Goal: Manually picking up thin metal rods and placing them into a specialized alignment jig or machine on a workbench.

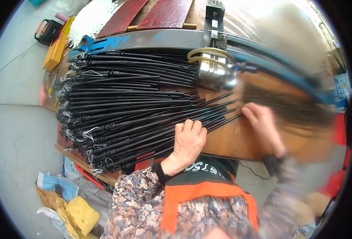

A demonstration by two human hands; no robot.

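Long thin black rods (132,104), with thicker fittings and white string loops at their left ends, lie in a wide fan across the table. My left hand (190,139) is closed over the nearest rods, close to their thin right ends; its palm side is hidden. My right hand (261,121), partly smeared by motion, has its thumb and finger pinched at the tip of one thin black rod (227,120). A second bunch of dark rods (289,105), blurred, lies beyond my right hand.
A metal clamp-like device (215,73) with a yellowish hose (192,53) stands behind the rods. A grey-blue metal bar (152,40) crosses the wooden table (227,141). Red boards (166,14) and a white heap (90,22) lie beyond; a yellow box (53,57) is at the far left.
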